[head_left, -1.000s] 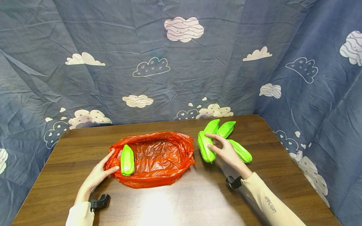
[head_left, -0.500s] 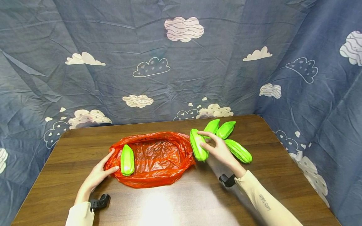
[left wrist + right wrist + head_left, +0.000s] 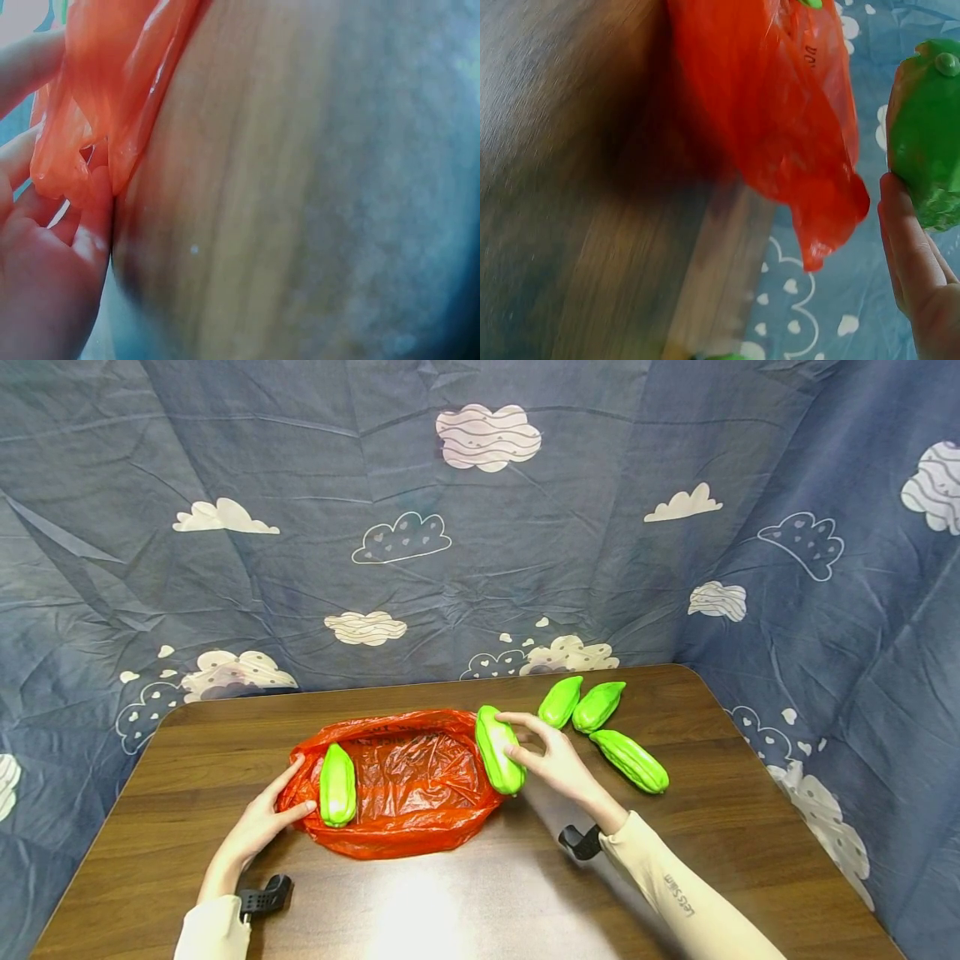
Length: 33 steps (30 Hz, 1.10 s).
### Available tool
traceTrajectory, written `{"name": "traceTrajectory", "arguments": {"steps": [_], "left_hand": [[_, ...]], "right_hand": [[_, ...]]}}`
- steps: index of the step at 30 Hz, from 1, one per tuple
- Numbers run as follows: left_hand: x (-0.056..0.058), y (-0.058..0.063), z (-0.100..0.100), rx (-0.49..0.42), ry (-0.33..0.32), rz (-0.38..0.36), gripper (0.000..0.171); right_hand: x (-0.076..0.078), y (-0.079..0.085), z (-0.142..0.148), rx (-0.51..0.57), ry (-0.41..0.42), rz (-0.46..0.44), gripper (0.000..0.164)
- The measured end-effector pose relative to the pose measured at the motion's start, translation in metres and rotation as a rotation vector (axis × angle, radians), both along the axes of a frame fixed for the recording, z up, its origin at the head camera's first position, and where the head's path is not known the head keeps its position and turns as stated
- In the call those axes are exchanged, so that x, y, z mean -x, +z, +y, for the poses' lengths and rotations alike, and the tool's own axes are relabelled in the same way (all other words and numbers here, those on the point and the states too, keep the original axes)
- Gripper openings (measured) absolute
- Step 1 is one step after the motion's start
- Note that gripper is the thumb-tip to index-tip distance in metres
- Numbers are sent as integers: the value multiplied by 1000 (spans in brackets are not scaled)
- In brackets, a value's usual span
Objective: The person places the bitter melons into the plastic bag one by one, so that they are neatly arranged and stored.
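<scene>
A red plastic bag (image 3: 408,839) lies with its mouth spread wide on the table, one green bitter melon (image 3: 337,787) inside at its left end. At that end my left hand (image 3: 253,831) holds the bag's rim, thumb on the inner side and fingers outside; the left wrist view shows the plastic (image 3: 97,90) between them. My right hand (image 3: 557,768) grips a second bitter melon (image 3: 497,752) from its right side, over the bag's right rim. In the right wrist view this melon (image 3: 930,131) appears beside the bag's hanging edge (image 3: 810,165).
Three more bitter melons lie at the back right: one on the left (image 3: 561,702), one beside it (image 3: 598,706) and one nearer (image 3: 630,762). The brown wooden table (image 3: 450,902) meets a blue cloud-patterned curtain (image 3: 300,568) behind and at the right.
My right hand has carried its bitter melon leftward, away from the other melons to the bag's right rim. My left hand and the bag have stayed in place.
</scene>
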<state>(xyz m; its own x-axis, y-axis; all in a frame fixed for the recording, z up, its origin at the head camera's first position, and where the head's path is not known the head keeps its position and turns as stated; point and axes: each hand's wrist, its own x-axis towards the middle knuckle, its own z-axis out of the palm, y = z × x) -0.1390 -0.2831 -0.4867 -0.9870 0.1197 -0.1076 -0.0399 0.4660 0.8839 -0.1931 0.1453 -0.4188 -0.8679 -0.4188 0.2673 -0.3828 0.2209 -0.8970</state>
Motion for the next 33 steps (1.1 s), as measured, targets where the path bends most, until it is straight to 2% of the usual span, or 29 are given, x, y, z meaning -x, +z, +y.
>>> {"name": "traceTrajectory", "arguments": {"steps": [5,11,16,25,33], "left_hand": [[0,0,0,0,1,1,76],[0,-1,0,0,-1,-5,76],[0,-1,-1,-6,-4,-1,76],[0,-1,0,2,-5,1,76],[0,0,0,33,4,-2,75]], "right_hand": [[-2,0,-10,-20,-1,31,41],[-2,-3,-23,40,45,9,43],[-3,-8,-31,42,54,11,43],[-2,-13,-47,51,72,-42,45],[-3,-18,-63,38,95,-23,46]]}}
